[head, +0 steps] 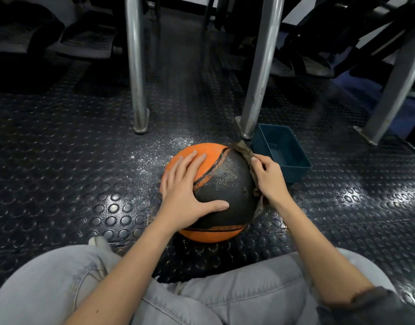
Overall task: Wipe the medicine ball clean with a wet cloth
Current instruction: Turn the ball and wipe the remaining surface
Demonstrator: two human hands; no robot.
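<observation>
An orange and black medicine ball sits on the studded rubber floor in front of my knees. My left hand lies spread flat over its top left, fingers straight, thumb stretched across the black panel. My right hand grips a brownish grey cloth against the ball's right side. The cloth runs along the ball's right edge from the top down past my wrist, partly hidden under my hand.
A dark teal plastic tub stands just right of the ball, touching a metal post's foot. Two steel posts rise behind the ball, another slants at far right. Wet speckles cover the floor behind the ball.
</observation>
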